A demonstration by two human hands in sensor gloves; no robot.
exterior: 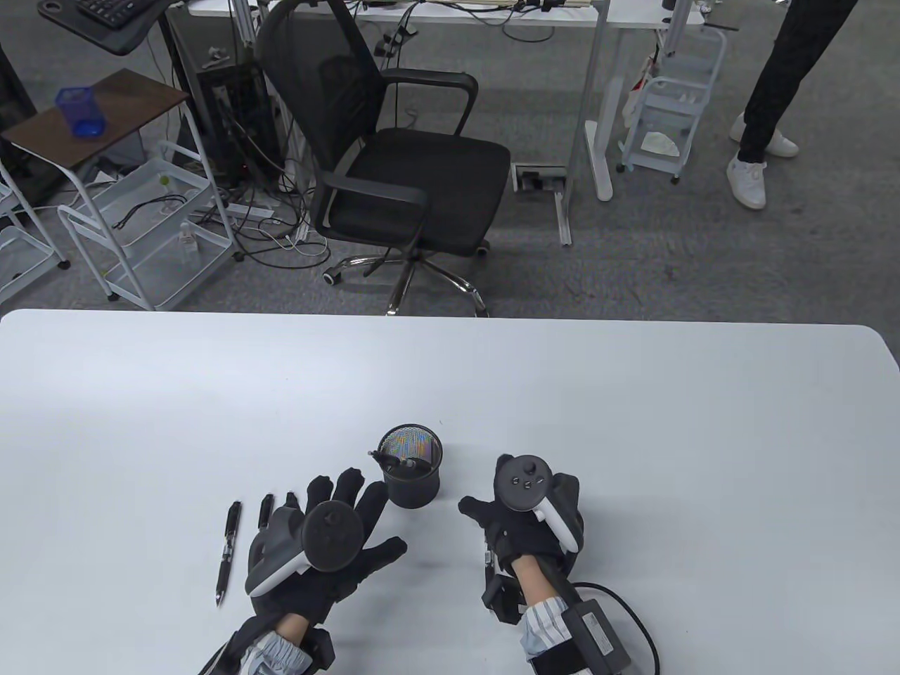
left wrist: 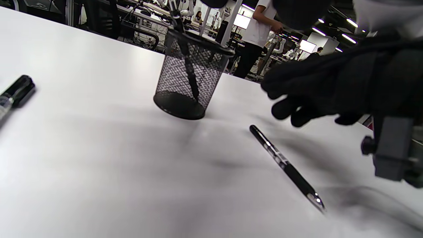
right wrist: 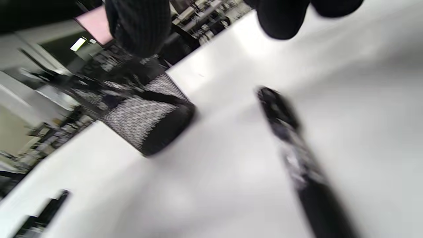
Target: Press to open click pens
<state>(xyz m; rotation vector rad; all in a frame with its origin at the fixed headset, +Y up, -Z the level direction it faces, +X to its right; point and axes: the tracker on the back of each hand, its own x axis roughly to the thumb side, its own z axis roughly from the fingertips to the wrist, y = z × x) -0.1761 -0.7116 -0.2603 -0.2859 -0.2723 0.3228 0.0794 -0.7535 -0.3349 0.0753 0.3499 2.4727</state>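
Note:
A black mesh pen cup (exterior: 411, 475) stands on the white table (exterior: 450, 380) with one black click pen (exterior: 396, 462) leaning inside it. My left hand (exterior: 349, 512) hovers just left of the cup, fingers spread, holding nothing. Left of it lies a black click pen (exterior: 228, 553), and another pen (exterior: 266, 510) shows partly beside my fingers. My right hand (exterior: 508, 522) is right of the cup, fingers loosely curled and empty. In the left wrist view the right hand (left wrist: 299, 105) hovers over a pen (left wrist: 285, 164) lying on the table. The blurred right wrist view shows this pen (right wrist: 294, 155) and the cup (right wrist: 150, 120).
A black office chair (exterior: 401, 169) stands beyond the table's far edge. White wire carts (exterior: 151, 225) are at far left. A person's legs (exterior: 766, 105) show at far right. A cable (exterior: 626, 612) runs from my right wrist.

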